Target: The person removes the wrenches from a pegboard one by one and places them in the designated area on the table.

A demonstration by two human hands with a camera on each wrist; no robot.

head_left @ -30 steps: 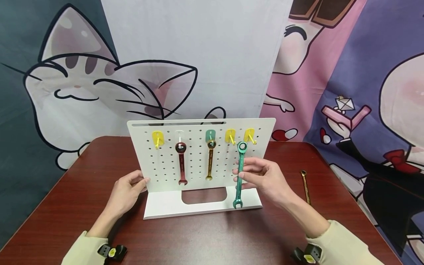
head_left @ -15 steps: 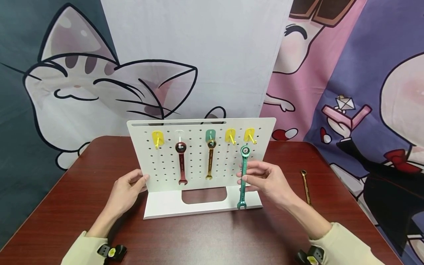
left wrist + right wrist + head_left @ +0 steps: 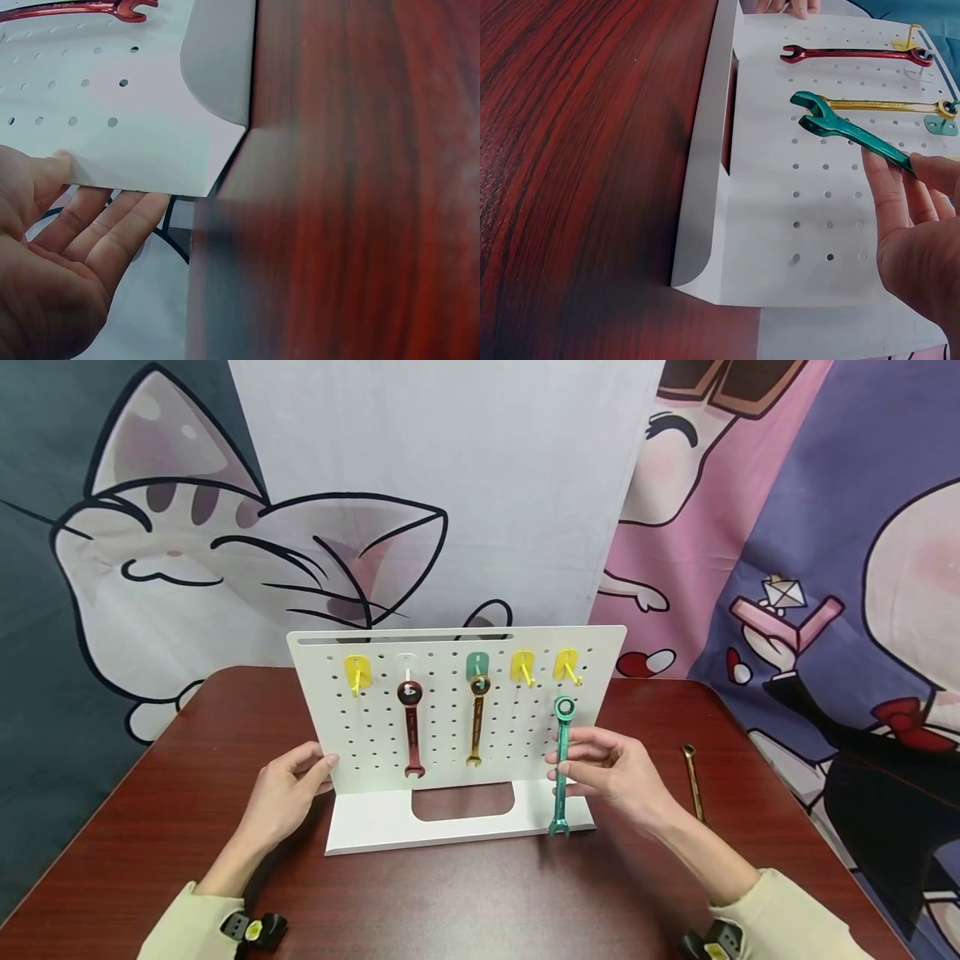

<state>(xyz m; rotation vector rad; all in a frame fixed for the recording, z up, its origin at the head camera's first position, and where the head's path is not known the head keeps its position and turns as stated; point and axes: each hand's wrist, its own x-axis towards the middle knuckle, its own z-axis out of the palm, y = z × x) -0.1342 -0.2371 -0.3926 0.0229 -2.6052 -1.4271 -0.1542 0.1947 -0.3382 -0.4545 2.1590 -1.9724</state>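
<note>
A green combination wrench (image 3: 562, 768) is pinched upright between thumb and fingers of my right hand (image 3: 618, 774), ring end up. It stands in front of the white pegboard (image 3: 442, 747), below the far-right yellow hook (image 3: 567, 666). In the right wrist view, the open end of the green wrench (image 3: 855, 133) points away from the hand. My left hand (image 3: 288, 793) grips the board's left edge; in the left wrist view its thumb (image 3: 54, 166) lies on the front and the fingers go behind. A red wrench (image 3: 412, 731) and a gold wrench (image 3: 477, 722) hang from hooks.
Another gold wrench (image 3: 694, 783) lies on the dark red table (image 3: 480, 902) to the right of the board. Yellow hooks also sit at the board's far left (image 3: 357, 674) and right of centre (image 3: 522, 667). A cartoon-printed cloth (image 3: 450, 485) hangs behind the table.
My right hand has moved right and slightly down with the green wrench, from between the two right yellow hooks to below the far-right one. The left hand stays on the board's edge.
</note>
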